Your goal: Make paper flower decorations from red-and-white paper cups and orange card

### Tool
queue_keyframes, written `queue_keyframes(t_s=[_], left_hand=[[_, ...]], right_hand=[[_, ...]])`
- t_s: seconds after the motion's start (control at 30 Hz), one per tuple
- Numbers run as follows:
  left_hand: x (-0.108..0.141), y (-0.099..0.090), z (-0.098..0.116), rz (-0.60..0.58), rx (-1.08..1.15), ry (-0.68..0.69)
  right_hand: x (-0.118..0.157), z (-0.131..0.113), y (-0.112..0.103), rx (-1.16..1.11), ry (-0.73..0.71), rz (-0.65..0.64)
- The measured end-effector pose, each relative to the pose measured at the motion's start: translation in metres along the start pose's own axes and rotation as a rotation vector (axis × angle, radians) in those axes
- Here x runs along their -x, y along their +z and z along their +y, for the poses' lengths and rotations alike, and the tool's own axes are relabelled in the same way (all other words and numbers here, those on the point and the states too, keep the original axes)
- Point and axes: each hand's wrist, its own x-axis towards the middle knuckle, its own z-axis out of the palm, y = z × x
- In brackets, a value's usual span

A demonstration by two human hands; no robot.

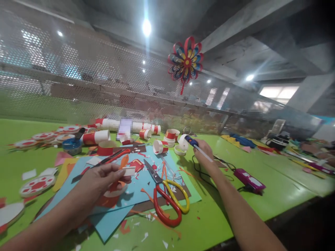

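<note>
My left hand point(106, 179) pinches a small white folded strip of card point(129, 170) over the blue paper sheets point(154, 157). Beneath that hand lies a round orange and white paper piece point(115, 191), partly hidden. My right hand point(204, 150) is wrapped round a dark blue glue gun point(191, 141), its clear glue stick point(205, 154) sticking out at the back. A white paper cup piece point(182, 140) is close by the gun's front; whether they touch I cannot tell. Between my hands rest large scissors point(162, 188) with one red and one yellow handle, blades parted.
Cut red and white paper cups point(95, 137) stand and lie along the back. Round paw-patterned pieces point(38, 185) lie at left, near a blue tape roll point(72, 145). A purple power strip point(249, 181) with black cables sits at right. Paper scraps litter the green table point(274, 188).
</note>
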Motion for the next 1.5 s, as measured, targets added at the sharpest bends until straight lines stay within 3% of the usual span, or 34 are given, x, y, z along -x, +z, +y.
queue_keyframes(t_s=[0.2,0.33,0.5,0.67,0.83,1.0,1.13,1.23,1.4,1.5], left_hand=[[-0.002,-0.003,-0.003,-0.017,0.061,0.081],[0.006,0.003,0.001,-0.088,0.146,0.105],[0.020,0.014,0.004,-0.167,0.044,0.165],[0.024,0.022,0.000,-0.311,0.030,0.212],[0.024,0.024,-0.002,-0.303,0.013,0.189],[0.024,0.024,0.001,-0.167,-0.093,0.172],[0.018,0.019,-0.003,-0.102,-0.065,0.161],[0.017,0.015,-0.006,-0.191,-0.039,0.133],[0.025,0.013,0.000,-0.483,-0.152,0.023],[0.024,0.014,0.005,-0.417,-0.158,0.063]], right_hand=[[0.016,-0.051,-0.006,-0.233,-0.176,-0.074],[0.036,-0.082,-0.013,-0.296,-0.292,-0.018],[0.056,-0.111,-0.021,-0.093,-0.546,0.150],[0.067,-0.130,-0.016,0.054,-0.689,0.191],[0.073,-0.139,-0.014,0.087,-0.658,0.193],[0.069,-0.135,-0.011,0.088,-0.605,0.161],[0.061,-0.122,-0.006,-0.188,-0.359,0.039],[0.056,-0.114,-0.001,-0.425,-0.175,-0.067],[0.053,-0.110,0.001,-0.593,0.017,-0.212],[0.053,-0.110,-0.002,-0.707,0.098,-0.330]])
